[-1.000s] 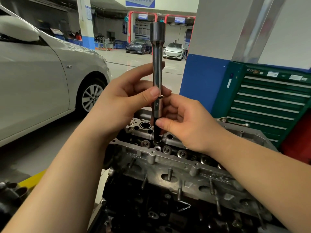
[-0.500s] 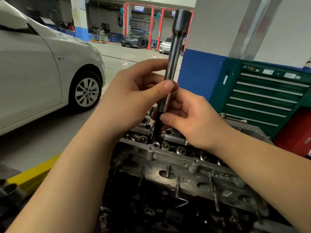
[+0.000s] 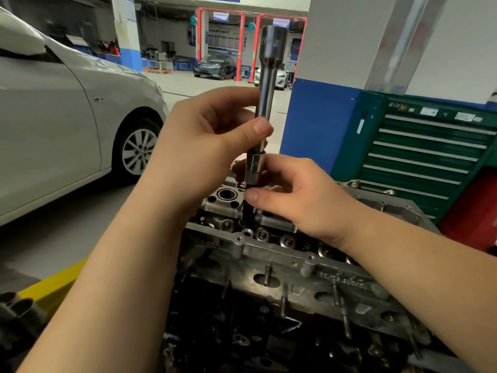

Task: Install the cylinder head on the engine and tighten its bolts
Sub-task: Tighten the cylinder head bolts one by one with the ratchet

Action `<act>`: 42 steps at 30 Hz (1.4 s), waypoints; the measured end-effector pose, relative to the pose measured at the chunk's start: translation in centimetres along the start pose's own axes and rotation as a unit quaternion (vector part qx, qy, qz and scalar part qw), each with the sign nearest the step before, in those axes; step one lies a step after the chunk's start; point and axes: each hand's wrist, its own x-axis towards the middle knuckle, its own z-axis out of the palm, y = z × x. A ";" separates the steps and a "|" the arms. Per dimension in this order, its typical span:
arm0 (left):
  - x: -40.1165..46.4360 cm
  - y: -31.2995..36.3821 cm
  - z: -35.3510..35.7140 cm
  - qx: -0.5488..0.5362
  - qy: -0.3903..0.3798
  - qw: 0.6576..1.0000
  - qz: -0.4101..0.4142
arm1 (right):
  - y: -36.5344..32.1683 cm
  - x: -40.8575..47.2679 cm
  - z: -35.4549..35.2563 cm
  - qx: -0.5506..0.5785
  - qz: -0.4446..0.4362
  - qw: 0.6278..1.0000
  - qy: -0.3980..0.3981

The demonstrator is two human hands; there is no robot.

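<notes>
The grey aluminium cylinder head (image 3: 271,251) sits on the dark engine block (image 3: 242,332) in front of me. A long steel socket extension (image 3: 266,84) stands nearly upright, its dark lower tip down in a bolt hole near the head's left end. My left hand (image 3: 204,141) grips the shaft at mid height, thumb pressed across it. My right hand (image 3: 293,200) pinches the lower part of the tool just above the head. The bolt itself is hidden in the hole.
A silver car (image 3: 67,122) stands close on the left. A green tool cabinet (image 3: 430,154) and a red object (image 3: 473,211) are at the right, a blue-and-white pillar (image 3: 336,76) behind. Yellow floor marking (image 3: 53,286) lies lower left. Studs stick out of the head's near side.
The extension has gone from leaning right to nearly upright. My right hand slid lower on the tool, closer to the head. The view shifted slightly.
</notes>
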 end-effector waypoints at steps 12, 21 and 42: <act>-1.7 -0.3 1.2 -0.012 0.090 0.996 0.002 | 0.1 0.4 0.0 0.053 0.049 0.997 -0.017; -2.4 -0.8 1.9 -0.076 0.058 0.995 -0.011 | 0.2 0.2 -0.6 0.061 0.048 0.996 -0.053; -2.4 -1.3 1.9 -0.032 0.119 0.992 0.012 | 0.3 0.5 -0.5 0.061 0.059 0.995 -0.045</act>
